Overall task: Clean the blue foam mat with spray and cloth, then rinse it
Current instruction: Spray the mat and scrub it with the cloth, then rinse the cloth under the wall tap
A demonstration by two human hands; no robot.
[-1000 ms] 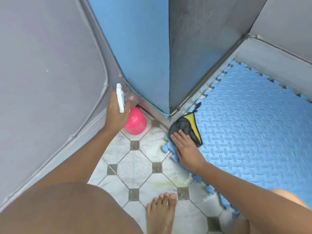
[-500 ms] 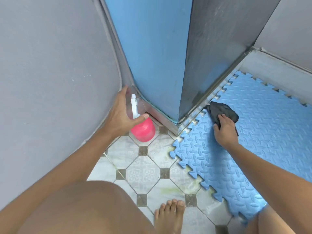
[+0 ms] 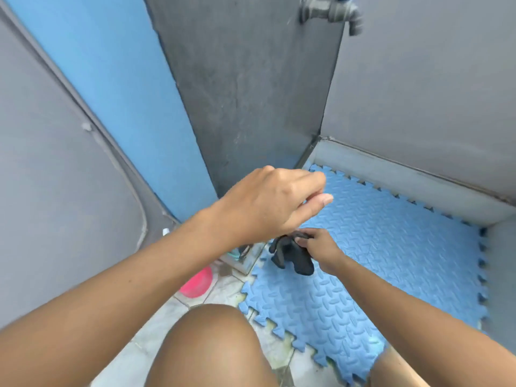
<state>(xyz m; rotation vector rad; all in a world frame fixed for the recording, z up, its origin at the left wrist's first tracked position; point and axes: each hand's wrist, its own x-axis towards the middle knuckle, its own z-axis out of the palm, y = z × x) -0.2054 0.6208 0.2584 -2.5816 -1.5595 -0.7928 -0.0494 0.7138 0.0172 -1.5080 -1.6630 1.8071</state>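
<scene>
Since the earlier frame the left hand [image 3: 275, 203] has let go of the spray bottle and risen off the floor; it now hangs in the air over the near corner of the mat, empty, with fingers loosely curled and the thumb stretched out. Half a second ago it was wrapped around the bottle's white trigger head. That pink spray bottle [image 3: 196, 282] now stands alone on the tiled floor [image 3: 156, 328] at the foot of the blue panel, partly hidden behind the left forearm. The right hand [image 3: 321, 248] has lifted the dark cloth [image 3: 293, 255] off the mat surface and pinches it bunched, so the cloth dangles just above the blue foam mat [image 3: 391, 261]. The mat lies flat in the corner of the grey walled bay, its toothed edge overlapping the tiles. A grey tap [image 3: 332, 12] has come into view high on the wall. No writing or label can be read anywhere.
</scene>
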